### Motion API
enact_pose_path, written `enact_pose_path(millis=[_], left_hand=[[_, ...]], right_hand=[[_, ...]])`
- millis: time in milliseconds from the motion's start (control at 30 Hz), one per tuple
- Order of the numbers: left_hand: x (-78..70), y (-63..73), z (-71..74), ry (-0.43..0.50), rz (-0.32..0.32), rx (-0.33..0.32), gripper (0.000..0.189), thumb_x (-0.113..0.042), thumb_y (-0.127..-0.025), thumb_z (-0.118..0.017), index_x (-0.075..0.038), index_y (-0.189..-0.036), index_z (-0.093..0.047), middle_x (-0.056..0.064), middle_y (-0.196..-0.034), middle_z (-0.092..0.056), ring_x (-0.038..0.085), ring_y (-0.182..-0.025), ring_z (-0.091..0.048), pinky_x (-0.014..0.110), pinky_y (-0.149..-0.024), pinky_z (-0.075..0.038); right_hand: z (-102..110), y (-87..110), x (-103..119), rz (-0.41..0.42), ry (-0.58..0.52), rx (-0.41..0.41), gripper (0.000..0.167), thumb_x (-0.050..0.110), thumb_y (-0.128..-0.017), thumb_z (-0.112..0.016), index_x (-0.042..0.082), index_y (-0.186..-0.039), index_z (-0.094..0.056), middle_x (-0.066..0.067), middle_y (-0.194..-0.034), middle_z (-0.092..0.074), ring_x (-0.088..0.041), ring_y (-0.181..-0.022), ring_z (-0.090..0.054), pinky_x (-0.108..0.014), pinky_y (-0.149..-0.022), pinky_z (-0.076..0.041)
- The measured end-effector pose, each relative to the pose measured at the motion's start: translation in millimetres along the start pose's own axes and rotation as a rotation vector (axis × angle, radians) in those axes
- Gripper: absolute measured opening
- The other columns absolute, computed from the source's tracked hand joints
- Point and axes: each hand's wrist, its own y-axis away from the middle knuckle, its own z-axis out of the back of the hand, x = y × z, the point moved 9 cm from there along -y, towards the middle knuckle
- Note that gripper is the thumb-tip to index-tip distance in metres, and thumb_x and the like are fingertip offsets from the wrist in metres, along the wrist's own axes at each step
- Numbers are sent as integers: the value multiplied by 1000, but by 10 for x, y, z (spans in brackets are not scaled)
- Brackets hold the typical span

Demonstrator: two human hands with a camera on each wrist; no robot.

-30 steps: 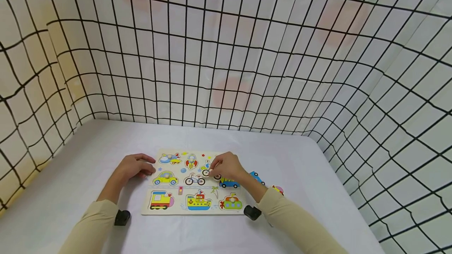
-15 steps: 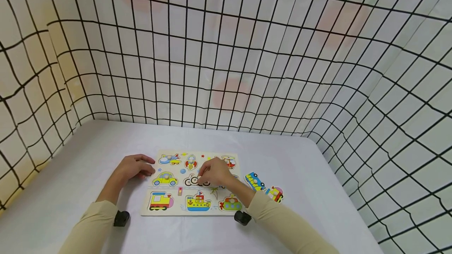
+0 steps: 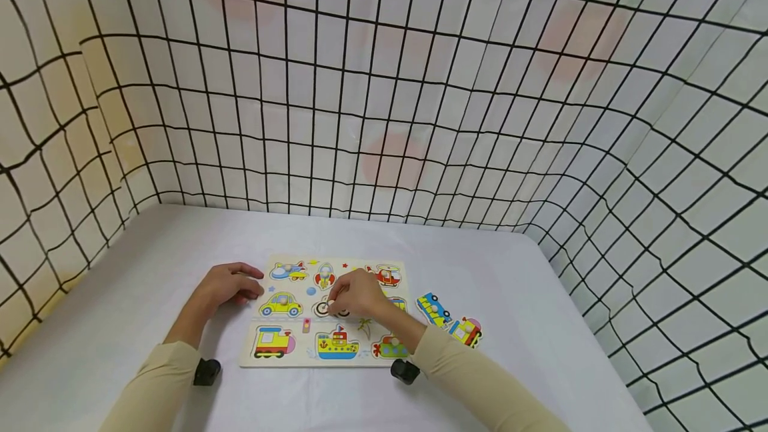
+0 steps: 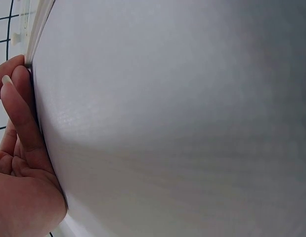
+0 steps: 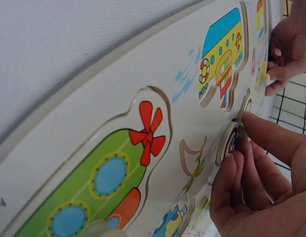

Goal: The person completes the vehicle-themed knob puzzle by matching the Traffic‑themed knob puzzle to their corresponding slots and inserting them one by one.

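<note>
1. White-covered table point(image 3: 528, 325), bearing the wooden puzzle board point(image 3: 305, 347).
2. Bicycle piece point(image 5: 228, 142), middle row, long axis left to right; whether it lies flush (my grip hides much of it) I cannot tell.
3. My right hand point(image 3: 359, 293), the nearer, pinching that piece, which lies left of the palm.
4. My left hand point(image 3: 225, 285), loosely bent, at the board's left edge.

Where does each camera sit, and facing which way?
Head: on the head, facing forward-down at the puzzle board; sleeves, left grip, right grip show.
Left wrist: worn there, facing the white tabletop; left grip at the picture's left.
Right wrist: worn there, facing across the puzzle board; both grips show.
Head and right wrist share the submarine.
</note>
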Motion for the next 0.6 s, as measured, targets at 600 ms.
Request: enact_pose_path(millis=[600], left_hand=[[1, 4, -10, 5, 2, 0, 47, -16, -82, -76, -1, -125, -65, 8, -82, -73, 23, -70, -64, 27, -65, -54]], right_hand=[[-80, -18, -15, 5, -16, 16, 15, 14, -74, -89, 18, -75, -75, 8, -68, -67, -10, -64, -53, -23, -58, -41]])
